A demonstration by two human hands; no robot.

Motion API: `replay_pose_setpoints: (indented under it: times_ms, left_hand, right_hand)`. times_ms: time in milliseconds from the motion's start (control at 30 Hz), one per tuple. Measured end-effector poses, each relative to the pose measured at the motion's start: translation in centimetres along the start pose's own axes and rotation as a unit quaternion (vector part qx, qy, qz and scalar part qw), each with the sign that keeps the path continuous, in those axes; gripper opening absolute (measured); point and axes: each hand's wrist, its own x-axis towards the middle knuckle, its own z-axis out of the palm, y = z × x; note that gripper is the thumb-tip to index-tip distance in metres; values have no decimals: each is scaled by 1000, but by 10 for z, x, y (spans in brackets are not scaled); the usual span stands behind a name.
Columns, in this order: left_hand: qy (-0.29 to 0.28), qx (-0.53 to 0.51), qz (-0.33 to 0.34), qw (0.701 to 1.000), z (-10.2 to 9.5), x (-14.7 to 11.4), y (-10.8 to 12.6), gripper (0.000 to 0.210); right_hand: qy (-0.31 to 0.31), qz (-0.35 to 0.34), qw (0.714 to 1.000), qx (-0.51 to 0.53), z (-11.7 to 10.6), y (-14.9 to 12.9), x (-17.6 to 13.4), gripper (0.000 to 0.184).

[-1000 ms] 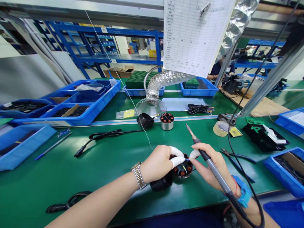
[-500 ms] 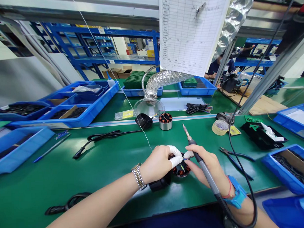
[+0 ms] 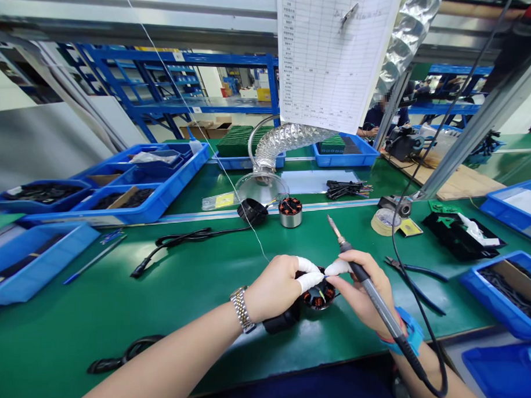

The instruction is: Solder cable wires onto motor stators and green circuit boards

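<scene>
My left hand, with white finger cots on its fingers, is closed in a pinch over a motor stator with copper windings. A small blue wire shows at its fingertips. The soldering iron lies in my right hand, its tip pointing up and away from the stator. My right thumb and covered index finger also meet at the blue wire. A thin strand of solder wire comes down from above to behind my left hand; its end is hidden. Beside the stator sits a black round housing, partly covered by my left wrist.
Farther back stand another stator, a black housing with cable and a fume extractor hood. Cutting pliers and a tape roll lie to the right. Blue bins line both sides. A person sits beyond.
My right hand has shifted slightly right with the soldering iron, and its fingertips have closed in against the left ones at the blue wire. The left hand stays nearly in place.
</scene>
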Motion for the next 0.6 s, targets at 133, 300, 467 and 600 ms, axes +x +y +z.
replay_pose_setpoints:
  times_ms: [133, 300, 467, 600]
  left_hand:
    - [6, 4, -13, 1000, 0, 2, 1, 26]
    - [9, -18, -31, 999, 1, 2, 3, 23]
    - [12, -13, -29, 999, 2, 3, 2, 24]
    - [10, -23, -21, 999, 4, 2, 0, 25]
  right_hand:
    - [-28, -7, 999, -37, -8, -3, 2, 32]
    - [-21, -32, 997, -70, -11, -5, 3, 30]
    - [-51, -22, 997, -57, -11, -6, 3, 39]
    - [-67, -20, 997, -42, -5, -4, 4, 35]
